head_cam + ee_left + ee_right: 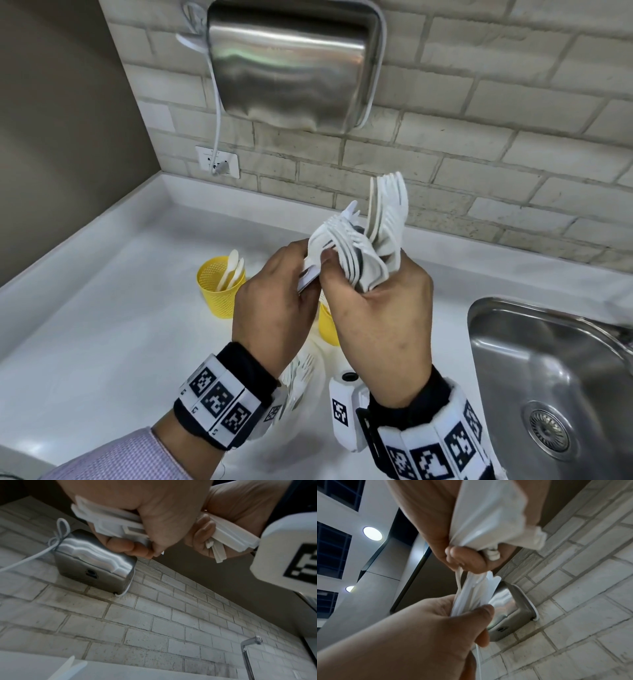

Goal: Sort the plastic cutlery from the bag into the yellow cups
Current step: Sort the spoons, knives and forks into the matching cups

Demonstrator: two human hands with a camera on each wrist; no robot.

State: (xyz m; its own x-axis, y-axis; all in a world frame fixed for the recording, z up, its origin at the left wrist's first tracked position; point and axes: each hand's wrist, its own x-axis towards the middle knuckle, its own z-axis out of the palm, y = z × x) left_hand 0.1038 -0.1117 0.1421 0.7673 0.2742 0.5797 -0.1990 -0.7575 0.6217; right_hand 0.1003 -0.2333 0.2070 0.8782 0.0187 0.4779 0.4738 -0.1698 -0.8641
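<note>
Both hands are raised over the white counter [102, 342], each gripping white plastic forks. My left hand [274, 298] grips one bunch by its handles [111, 523]. My right hand [373, 308] holds a larger fan of forks [356, 250], tines up, with more forks [388, 205] sticking out above. The two bunches touch between the hands. A yellow mesh cup [219, 291] with white spoons [231, 269] stands at the left. A second yellow cup [328, 325] is mostly hidden behind the hands. The clear bag [303, 375] with more forks lies under my wrists.
A steel hand dryer [291, 65] hangs on the brick wall, its cord running to a socket [217, 161]. A steel sink [555, 377] lies at the right, with a tap [248, 649] above it. A brown wall closes the left side.
</note>
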